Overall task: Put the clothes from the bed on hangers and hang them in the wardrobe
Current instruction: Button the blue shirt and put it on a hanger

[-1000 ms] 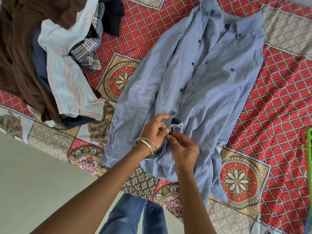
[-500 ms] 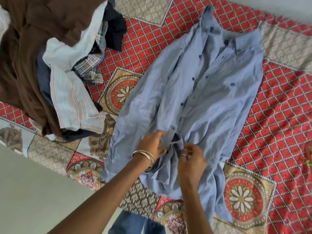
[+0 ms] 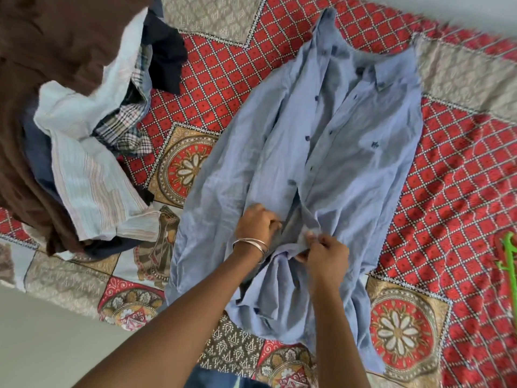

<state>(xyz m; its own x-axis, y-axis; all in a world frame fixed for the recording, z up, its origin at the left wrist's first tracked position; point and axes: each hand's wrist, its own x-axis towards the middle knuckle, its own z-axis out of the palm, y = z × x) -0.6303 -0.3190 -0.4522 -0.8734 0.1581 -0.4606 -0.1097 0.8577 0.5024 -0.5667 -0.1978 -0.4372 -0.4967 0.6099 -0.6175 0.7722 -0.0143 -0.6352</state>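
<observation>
1. Red patterned bedspread (image 3: pixel 453 175) carries a blue shirt (image 3: pixel 349 152) lying flat, collar away from the person.
2. Its dark chest logo (image 3: pixel 375 144) is too small to read.
3. Left hand (image 3: pixel 256 224) and right hand (image 3: pixel 326 254) pinch the shirt's lower placket.
4. Piled clothes (image 3: pixel 70 121) sit left; green hanger (image 3: pixel 507 259) right.

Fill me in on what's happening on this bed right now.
A person has a light blue button-up shirt spread on the red patterned bedspread. The left hand and right hand both pinch its front edges near the hem. A pile of other clothes waits alongside, and a green plastic hanger lies unused.
</observation>
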